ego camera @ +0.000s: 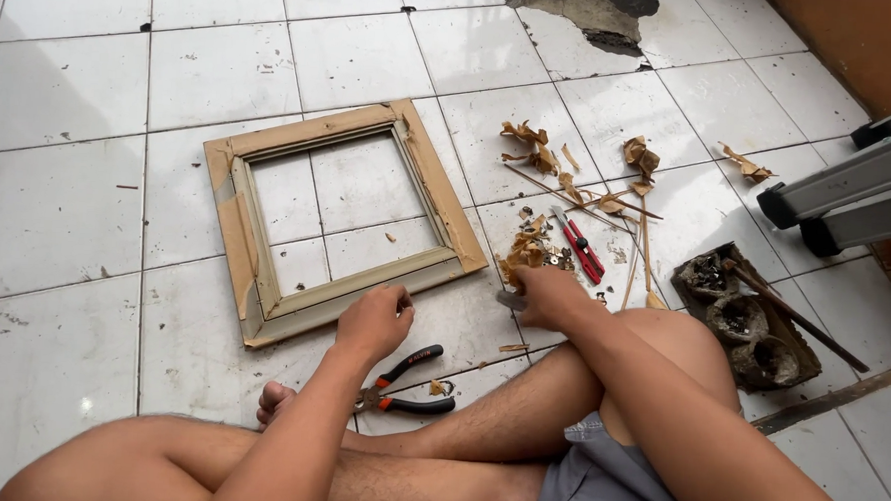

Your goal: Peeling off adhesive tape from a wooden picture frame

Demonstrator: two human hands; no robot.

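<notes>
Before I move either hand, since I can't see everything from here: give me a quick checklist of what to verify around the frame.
1. Left hand on the wooden frame lower rail: ok, touching.
2. Right hand at the pile of small bits: ok; what the fingers pinch, cannot tell.
3. Pliers within reach: ok, by the left wrist.
4. Red cutter blade retracted: cannot tell.
5. Frame flat on the tiled floor: ok.

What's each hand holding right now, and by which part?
The left hand pinches the near edge of the wooden frame. The right hand rests at the scrap pile, closed over a small grey object; what it is and how it is held cannot be told.
</notes>
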